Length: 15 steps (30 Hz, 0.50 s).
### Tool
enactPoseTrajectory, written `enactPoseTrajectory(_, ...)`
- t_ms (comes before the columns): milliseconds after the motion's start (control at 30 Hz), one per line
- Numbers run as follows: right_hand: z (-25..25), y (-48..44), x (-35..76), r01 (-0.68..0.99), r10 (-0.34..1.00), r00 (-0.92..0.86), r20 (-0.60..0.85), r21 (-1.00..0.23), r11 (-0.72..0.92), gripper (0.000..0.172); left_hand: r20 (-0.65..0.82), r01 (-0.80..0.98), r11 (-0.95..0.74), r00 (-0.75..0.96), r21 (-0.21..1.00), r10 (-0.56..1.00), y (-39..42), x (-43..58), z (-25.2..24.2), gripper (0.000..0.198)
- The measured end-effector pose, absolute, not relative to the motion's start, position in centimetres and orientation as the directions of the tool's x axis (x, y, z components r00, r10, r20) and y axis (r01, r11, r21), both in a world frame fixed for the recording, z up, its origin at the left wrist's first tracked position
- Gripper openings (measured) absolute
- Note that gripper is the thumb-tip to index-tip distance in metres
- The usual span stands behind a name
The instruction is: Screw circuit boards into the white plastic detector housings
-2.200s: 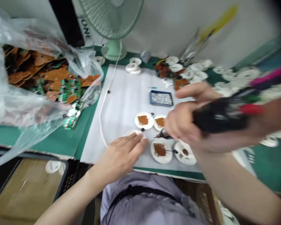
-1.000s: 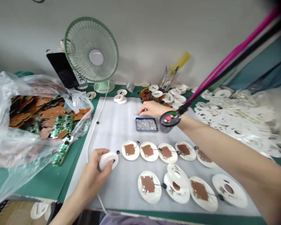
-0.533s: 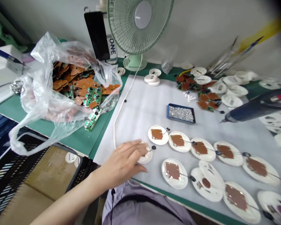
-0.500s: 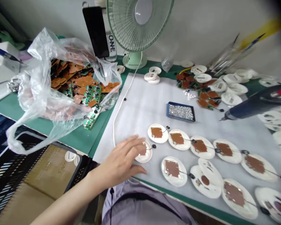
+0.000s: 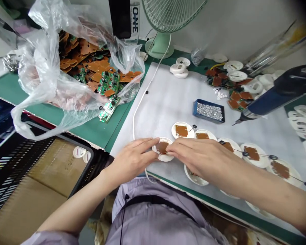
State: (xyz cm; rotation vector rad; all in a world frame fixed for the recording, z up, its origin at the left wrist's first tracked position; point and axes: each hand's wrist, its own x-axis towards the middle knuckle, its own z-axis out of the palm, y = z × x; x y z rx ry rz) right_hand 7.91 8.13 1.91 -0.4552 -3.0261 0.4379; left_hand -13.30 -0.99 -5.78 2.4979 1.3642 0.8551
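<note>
The green counter point(image 5: 88, 131) carries a white foam sheet point(image 5: 183, 92) with a row of white discs point(image 5: 255, 153) topped by copper-coloured pads. Beyond its left edge, a clear plastic bag point(image 5: 38, 92) holds circuit boards point(image 5: 108, 109). A dark blue tool point(image 5: 277, 90) hangs above the sheet's right side, its metal tip pointing down, near a blue tray of silver bits point(image 5: 209, 111). My left hand point(image 5: 132, 160) and right hand point(image 5: 199, 156) meet over one padded disc point(image 5: 164, 158) at the near end of the row; my fingers point(image 5: 148, 143) touch it from both sides, though I can't tell if they grip it
</note>
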Motion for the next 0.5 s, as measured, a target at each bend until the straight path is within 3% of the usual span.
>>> enactPoseTrajectory(200,2.3,7.98,8.08,0.241,0.258,-0.964,0.057,-0.215,0.946,0.021,0.403,0.702,-0.574,0.421,0.422,0.812,-0.88,-13.42,-5.98,0.016)
enactPoseTrajectory(500,2.09,8.39,7.83,0.208,0.223,-0.973,0.054,-0.205,0.956,0.019,0.416,0.712,-0.565,0.403,0.417,0.815,-0.87,-13.27,-5.94,0.018)
